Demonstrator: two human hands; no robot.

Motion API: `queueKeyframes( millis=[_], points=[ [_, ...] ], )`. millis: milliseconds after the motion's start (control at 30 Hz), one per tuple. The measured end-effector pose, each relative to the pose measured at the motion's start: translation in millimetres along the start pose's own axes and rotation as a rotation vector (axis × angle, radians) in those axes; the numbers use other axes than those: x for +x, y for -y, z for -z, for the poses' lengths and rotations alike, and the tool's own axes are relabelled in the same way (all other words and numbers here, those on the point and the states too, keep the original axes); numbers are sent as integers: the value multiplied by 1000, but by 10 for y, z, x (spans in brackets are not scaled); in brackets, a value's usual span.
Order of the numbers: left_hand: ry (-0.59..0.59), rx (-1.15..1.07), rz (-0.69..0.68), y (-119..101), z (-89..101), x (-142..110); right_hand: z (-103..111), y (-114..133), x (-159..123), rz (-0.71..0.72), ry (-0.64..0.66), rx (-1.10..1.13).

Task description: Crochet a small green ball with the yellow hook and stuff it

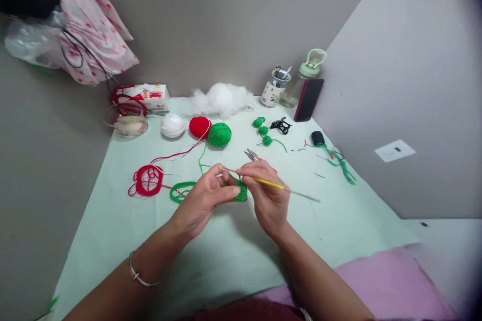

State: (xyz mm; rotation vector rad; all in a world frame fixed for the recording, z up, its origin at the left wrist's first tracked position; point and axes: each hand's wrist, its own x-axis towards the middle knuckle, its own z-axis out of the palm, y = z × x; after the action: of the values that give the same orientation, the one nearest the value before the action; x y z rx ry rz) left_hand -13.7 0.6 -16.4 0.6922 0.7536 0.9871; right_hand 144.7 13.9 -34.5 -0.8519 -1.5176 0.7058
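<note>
My left hand [205, 198] pinches a small green crocheted piece [241, 192] between thumb and fingers above the middle of the table. In my right hand [268, 198] is a crochet hook [268, 182] with a yellow grip, held like a pen. The hook's thin front end points left, close to my left fingertips. Its metal rear end sticks out to the right. Green yarn lies partly behind my left hand, in a loose coil [176, 191]. A green ball of yarn [220, 134] rests farther back, its strand trailing toward my hands.
Behind my right hand lie scissors [251, 155]. A red yarn coil [149, 180] is at left. Red [199, 126] and white yarn balls [172, 126] stand behind it, near white stuffing [223, 99]. Small green pieces [263, 130], a black claw clip [281, 125] and a phone [309, 100] sit back right.
</note>
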Motion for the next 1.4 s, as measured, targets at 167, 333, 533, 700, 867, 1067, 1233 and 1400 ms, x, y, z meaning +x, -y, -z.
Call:
queueKeyframes(
  millis=[167, 333, 533, 700, 867, 1067, 1233, 1400],
  points=[
    [195, -17, 172, 137, 58, 58, 81, -124, 71, 59, -123, -140],
    [281, 36, 246, 237, 81, 89, 146, -268, 147, -73, -255, -58],
    [221, 80, 180, 245, 75, 88, 196, -356, 234, -242, -183, 81],
    [20, 64, 7, 218, 219, -70, 397, -396, 395, -329, -20, 163],
    [-194, 76, -204, 238, 351, -219, 450, -483, 376, -358, 21, 8],
    [-268, 282, -288, 351, 351, -218, 245, -442, 254, -301, 123, -145],
    [-272, 450, -348, 472, 314, -171, 19, -310, 102, -337, 429, -54],
    [-235, 548, -309, 561, 396, -100, -55, -321, 43, -402, 409, 48]
  ],
)
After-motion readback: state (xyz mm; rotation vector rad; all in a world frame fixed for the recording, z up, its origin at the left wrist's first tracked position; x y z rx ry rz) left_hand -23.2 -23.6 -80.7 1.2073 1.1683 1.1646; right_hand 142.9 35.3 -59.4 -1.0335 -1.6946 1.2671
